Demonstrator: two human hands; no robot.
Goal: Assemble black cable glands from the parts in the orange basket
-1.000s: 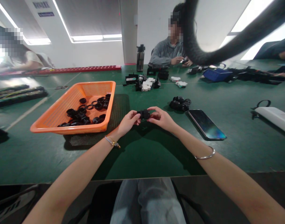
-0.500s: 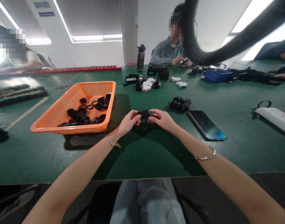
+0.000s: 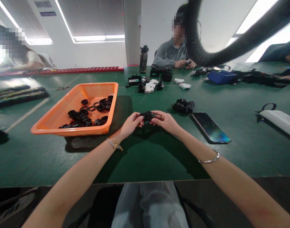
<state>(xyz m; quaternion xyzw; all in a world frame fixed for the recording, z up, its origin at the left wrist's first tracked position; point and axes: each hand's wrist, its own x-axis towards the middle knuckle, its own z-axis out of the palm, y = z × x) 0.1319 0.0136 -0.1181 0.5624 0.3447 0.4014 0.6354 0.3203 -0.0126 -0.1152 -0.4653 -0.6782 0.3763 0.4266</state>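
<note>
- While the green desk [image 3: 149, 158] spreads across most of the view, a person in a grey top [image 3: 170, 52] sits at its far side, holding a small dark item in both hands.
- An orange basket [image 3: 83, 131] with perforated walls stands on the desk, left of the person's hands; loose black fittings [image 3: 79, 117] and rings lie inside it.
- A dark bottle [image 3: 143, 60] stands upright near the far edge.
- The left hand [image 3: 131, 124] has its grip closed to the width of a black part, thumb and fingers pinching the part's left end.
- The right hand [image 3: 168, 122] has a similarly narrow grip, thumb and fingertips on the part's right end, the other fingers curled.
- A phone [image 3: 210, 127] lies screen up, to the right of the right hand.
- A cluster of black pieces [image 3: 184, 106] sits just beyond the phone.
- The black part [image 3: 148, 116] lies sideways between the two hands, over the desk; its finer details are too small to tell.
</note>
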